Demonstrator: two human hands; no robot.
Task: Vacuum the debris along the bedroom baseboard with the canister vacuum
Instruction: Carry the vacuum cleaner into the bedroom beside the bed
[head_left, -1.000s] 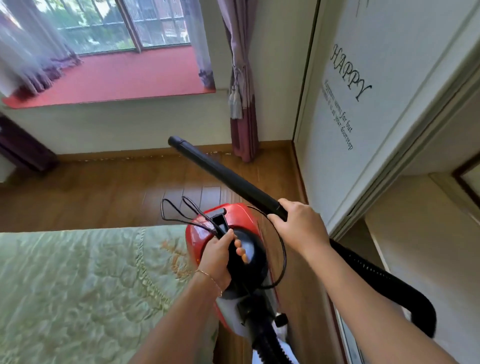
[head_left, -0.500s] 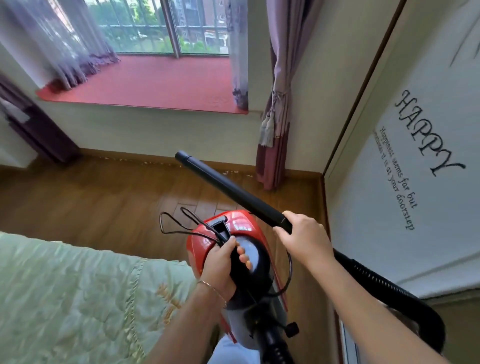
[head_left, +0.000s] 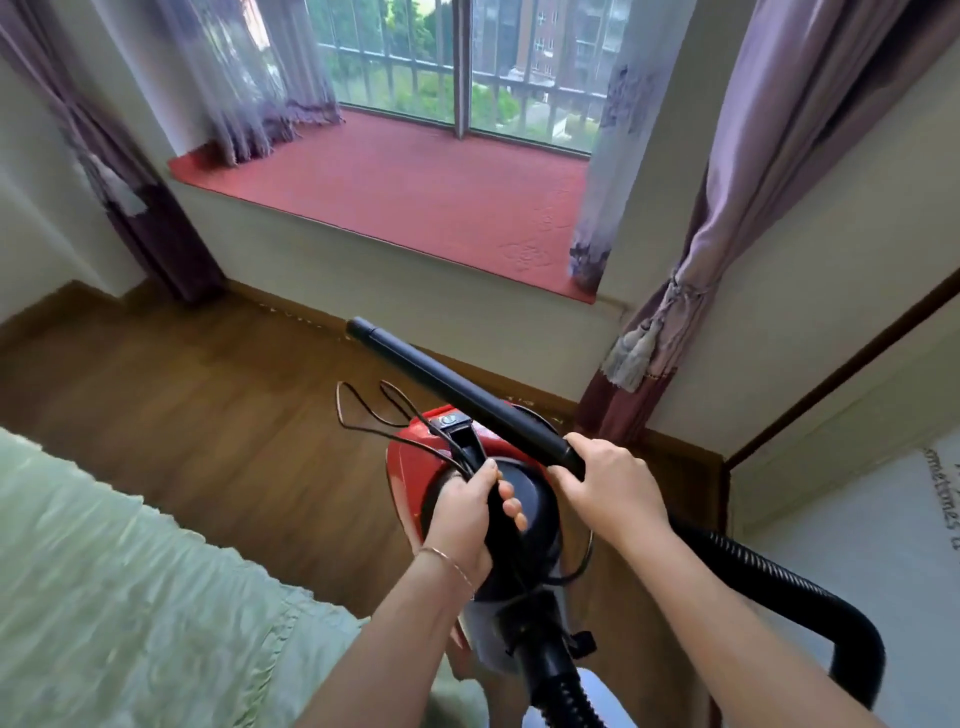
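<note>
Closer now, the baseboard debris lies ahead; right hand grips the wand pointing there, left hand holds the canister vacuum handle

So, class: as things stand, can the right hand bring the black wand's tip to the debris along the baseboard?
Probably yes: the right hand grips the wand, and bare floor lies before the debris.

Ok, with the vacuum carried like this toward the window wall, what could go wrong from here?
1. The loose black power cord loops free off the red canister vacuum held by the left hand; it could snag or trip.
2. The black rigid wand, gripped by the right hand, points high, possibly missing the pale debris specks along the wooden baseboard.
</note>
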